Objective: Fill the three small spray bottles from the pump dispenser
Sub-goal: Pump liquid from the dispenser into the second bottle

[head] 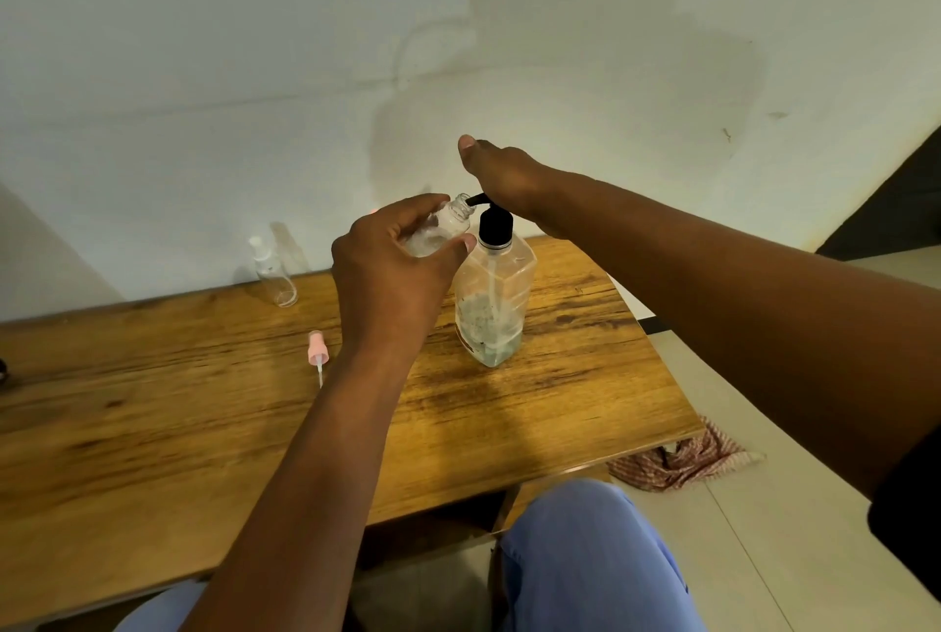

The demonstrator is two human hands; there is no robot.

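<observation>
My left hand [392,264] grips a small clear spray bottle [442,231] with its cap off, tilted so its open neck meets the black spout of the pump dispenser [491,295]. That dispenser is a clear bottle with a black pump head, partly filled with clear liquid, standing on the wooden table [153,407]. My right hand [501,173] lies flat on top of the pump head, thumb raised. A second small clear spray bottle [272,272] with a white cap stands at the table's far edge. A pink spray cap [316,356] with its dip tube lies on the table.
A white wall [305,71] rises just behind the table. A patterned cloth [682,461] lies on the tiled floor to the right of the table. My knees in blue trousers [590,555] are at the table's near edge.
</observation>
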